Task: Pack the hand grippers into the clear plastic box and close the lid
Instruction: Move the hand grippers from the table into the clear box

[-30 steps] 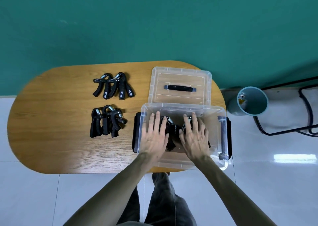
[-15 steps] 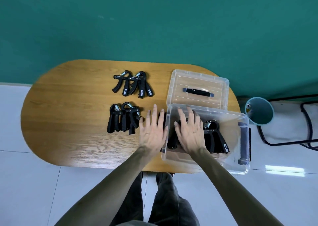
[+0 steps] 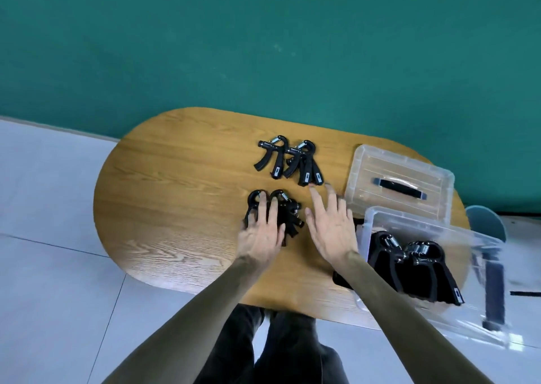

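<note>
Left hand (image 3: 260, 231) flat, fingers straight on near gripper cluster (image 3: 276, 218), right hand (image 3: 329, 225) spread above table (image 3: 175, 208) w/ nothing held: curl round handles, lift whole cluster, set beside pair (image 3: 415, 269) in clear box (image 3: 424, 228); lid (image 3: 401, 179) behind.

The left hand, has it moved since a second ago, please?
Yes. The left hand has left the clear plastic box and gone left, and now rests on the near pile of hand grippers on the table.

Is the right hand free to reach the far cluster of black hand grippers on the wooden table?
Probably yes: the right hand is open, its fingertips near the far cluster of black hand grippers, nothing between them.
</note>
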Available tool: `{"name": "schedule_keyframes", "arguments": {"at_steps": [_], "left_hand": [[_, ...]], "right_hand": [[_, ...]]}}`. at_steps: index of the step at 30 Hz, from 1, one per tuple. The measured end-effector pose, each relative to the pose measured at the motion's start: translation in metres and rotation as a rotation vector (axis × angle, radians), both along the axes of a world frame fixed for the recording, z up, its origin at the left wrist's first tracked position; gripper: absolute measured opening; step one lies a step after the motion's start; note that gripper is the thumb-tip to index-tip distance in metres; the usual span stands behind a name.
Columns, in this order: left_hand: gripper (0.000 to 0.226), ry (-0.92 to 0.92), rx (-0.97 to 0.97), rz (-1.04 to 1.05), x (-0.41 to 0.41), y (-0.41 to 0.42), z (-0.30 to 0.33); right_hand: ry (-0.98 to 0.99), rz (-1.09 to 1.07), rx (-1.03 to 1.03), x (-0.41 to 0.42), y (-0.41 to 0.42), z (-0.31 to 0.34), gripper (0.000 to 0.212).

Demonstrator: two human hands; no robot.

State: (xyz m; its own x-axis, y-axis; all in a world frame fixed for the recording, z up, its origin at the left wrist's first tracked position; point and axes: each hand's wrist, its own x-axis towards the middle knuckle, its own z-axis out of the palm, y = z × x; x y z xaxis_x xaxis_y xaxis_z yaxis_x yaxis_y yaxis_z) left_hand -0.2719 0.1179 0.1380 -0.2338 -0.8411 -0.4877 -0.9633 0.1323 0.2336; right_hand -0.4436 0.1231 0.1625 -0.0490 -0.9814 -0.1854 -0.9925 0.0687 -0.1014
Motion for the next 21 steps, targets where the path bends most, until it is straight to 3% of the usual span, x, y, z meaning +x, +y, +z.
{"name": "schedule_keyframes", "arguments": {"at_steps": [10,21], "left_hand": [[0.071,-0.087,0.123,-0.001,0.033,-0.017,-0.083],[0.073,0.185,-0.009,0.135,0.027,-0.029,-0.154]], "right_hand": [[0.007,0.118,0.108,0.038,-0.07,-0.065,0.053],[-0.031,0.073,0.137,0.072,-0.173,-0.143,0.062]]}}
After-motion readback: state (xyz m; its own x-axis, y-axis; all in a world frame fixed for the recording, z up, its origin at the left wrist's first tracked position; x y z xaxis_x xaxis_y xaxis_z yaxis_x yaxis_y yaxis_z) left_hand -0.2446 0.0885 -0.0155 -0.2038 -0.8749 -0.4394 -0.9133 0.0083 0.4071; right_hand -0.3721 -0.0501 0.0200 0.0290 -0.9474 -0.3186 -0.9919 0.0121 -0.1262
